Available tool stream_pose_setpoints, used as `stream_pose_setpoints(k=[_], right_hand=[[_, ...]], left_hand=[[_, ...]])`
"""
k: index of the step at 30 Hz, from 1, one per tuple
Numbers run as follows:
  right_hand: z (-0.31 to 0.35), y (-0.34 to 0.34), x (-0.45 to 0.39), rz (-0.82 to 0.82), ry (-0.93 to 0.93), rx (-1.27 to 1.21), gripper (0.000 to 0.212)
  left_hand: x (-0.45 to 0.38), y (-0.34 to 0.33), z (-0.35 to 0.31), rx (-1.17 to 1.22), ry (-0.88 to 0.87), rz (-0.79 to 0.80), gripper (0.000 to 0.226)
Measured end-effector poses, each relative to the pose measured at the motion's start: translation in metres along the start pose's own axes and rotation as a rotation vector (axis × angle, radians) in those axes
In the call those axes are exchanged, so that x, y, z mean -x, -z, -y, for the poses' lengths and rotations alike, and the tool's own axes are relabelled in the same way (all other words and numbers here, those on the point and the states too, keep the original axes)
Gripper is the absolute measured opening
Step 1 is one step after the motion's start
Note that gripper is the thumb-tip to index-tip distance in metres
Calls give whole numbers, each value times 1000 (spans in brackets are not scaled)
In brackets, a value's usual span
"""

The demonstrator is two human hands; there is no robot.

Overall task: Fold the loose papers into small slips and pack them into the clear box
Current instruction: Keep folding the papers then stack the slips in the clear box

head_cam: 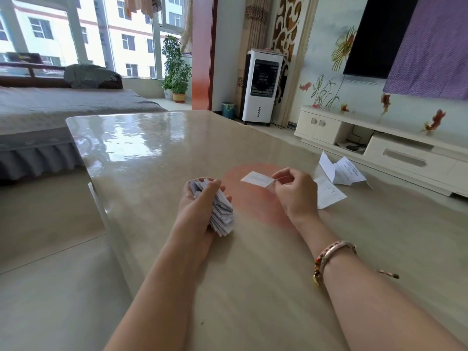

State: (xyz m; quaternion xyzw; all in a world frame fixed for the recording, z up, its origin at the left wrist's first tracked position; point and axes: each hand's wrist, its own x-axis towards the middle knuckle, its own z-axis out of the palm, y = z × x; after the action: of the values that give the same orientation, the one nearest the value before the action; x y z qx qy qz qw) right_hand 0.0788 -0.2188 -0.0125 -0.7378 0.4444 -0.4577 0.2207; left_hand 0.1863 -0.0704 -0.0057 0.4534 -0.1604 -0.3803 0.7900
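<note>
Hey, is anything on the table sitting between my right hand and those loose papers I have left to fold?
Nothing visible. The loose papers lie on the table just beyond the right hand, with no object between them. That hand pinches a folded slip, though, and the left hand grips a stack of slips. The clear box is not in view.

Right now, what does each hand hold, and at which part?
The left hand grips a stack of folded slips around its sides. The right hand pinches one folded slip at its right end, above the table.
</note>
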Motion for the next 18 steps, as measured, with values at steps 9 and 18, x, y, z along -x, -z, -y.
stream_pose_setpoints(k=[9, 18], right_hand=[[69, 22, 23, 282, -444, -889, 38], [83, 34, 67, 230, -62, -349, 32]], left_hand=[[0, -2, 0, 23, -29, -7, 14], [14, -20, 1, 70, -175, 24, 30]])
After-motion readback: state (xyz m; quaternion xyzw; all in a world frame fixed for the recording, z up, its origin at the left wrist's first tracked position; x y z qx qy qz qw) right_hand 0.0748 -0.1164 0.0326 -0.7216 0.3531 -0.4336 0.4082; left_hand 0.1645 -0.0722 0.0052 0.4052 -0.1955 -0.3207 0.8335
